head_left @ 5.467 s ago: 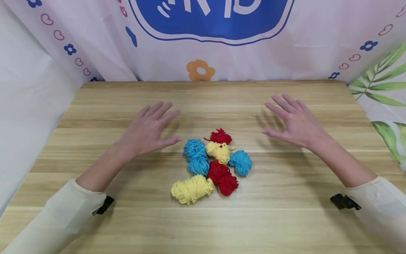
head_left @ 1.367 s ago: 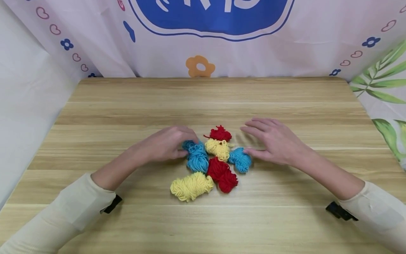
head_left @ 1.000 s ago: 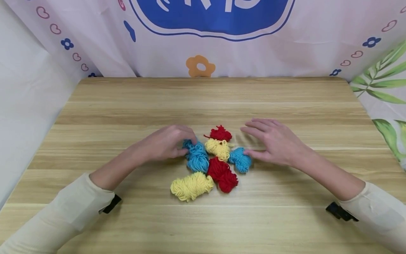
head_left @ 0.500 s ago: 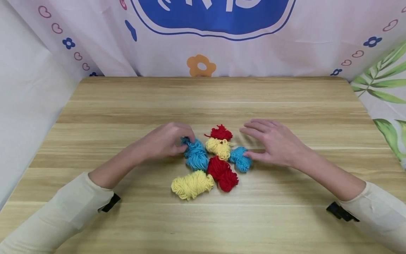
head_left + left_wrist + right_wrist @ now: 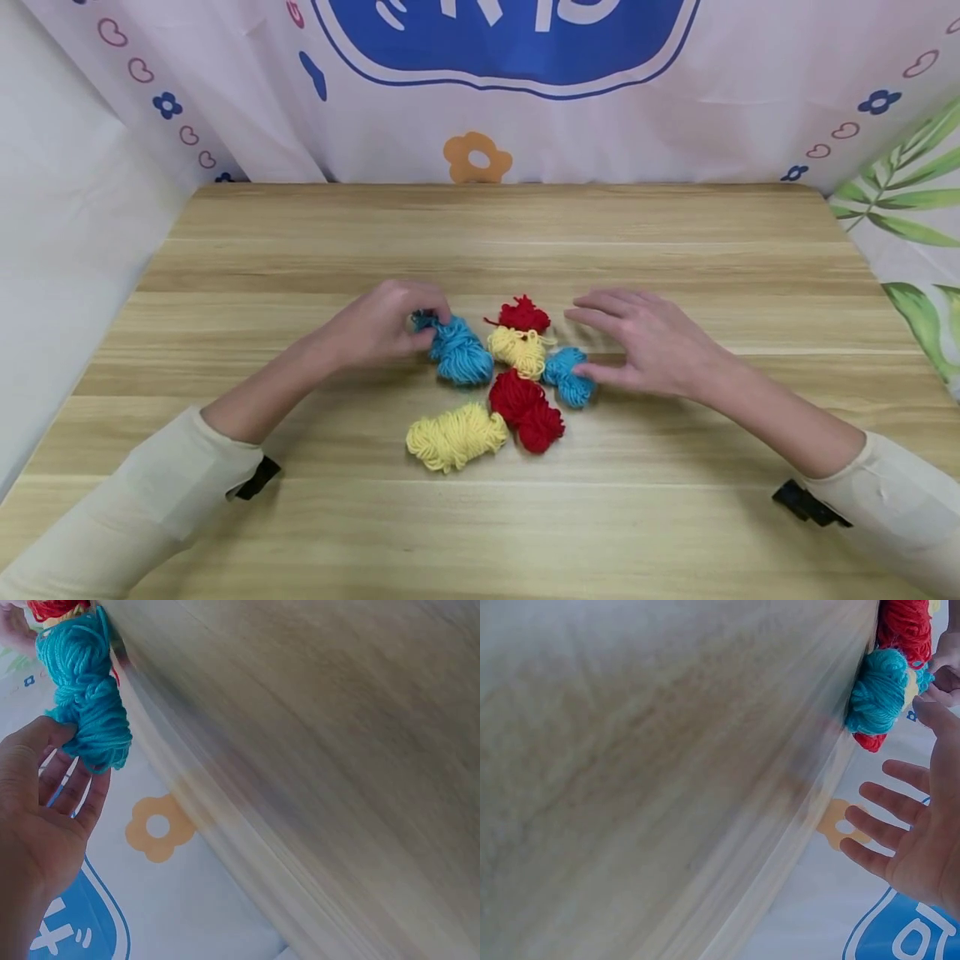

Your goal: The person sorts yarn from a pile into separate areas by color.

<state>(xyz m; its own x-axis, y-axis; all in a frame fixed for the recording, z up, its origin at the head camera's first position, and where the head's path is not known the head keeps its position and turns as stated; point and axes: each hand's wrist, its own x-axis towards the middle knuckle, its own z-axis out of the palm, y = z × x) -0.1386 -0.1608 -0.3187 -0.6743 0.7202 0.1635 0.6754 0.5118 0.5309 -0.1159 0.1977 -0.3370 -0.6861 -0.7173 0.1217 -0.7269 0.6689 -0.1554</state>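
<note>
My left hand (image 5: 386,325) pinches the far-left end of the larger blue yarn bundle (image 5: 461,354), thumb on one side and fingers on the other; the left wrist view shows the same grip on the blue yarn (image 5: 94,705). My right hand (image 5: 648,346) has its fingers spread, with the thumb at the smaller blue yarn bundle (image 5: 570,377). Between the hands lie a small red yarn bundle (image 5: 525,315), a small yellow one (image 5: 517,352) and a larger red one (image 5: 527,412). A larger yellow yarn bundle (image 5: 456,437) lies nearest the front.
All the yarn is gathered mid-table on a wooden tabletop (image 5: 480,533). A white printed curtain (image 5: 390,133) hangs along the far edge. Black wrist devices (image 5: 255,479) are strapped at both sleeves.
My left hand has come in, gripped the larger blue yarn and drawn it left and away, apart from the yellow bundle. Earlier, my right hand moved in to the smaller blue yarn.
</note>
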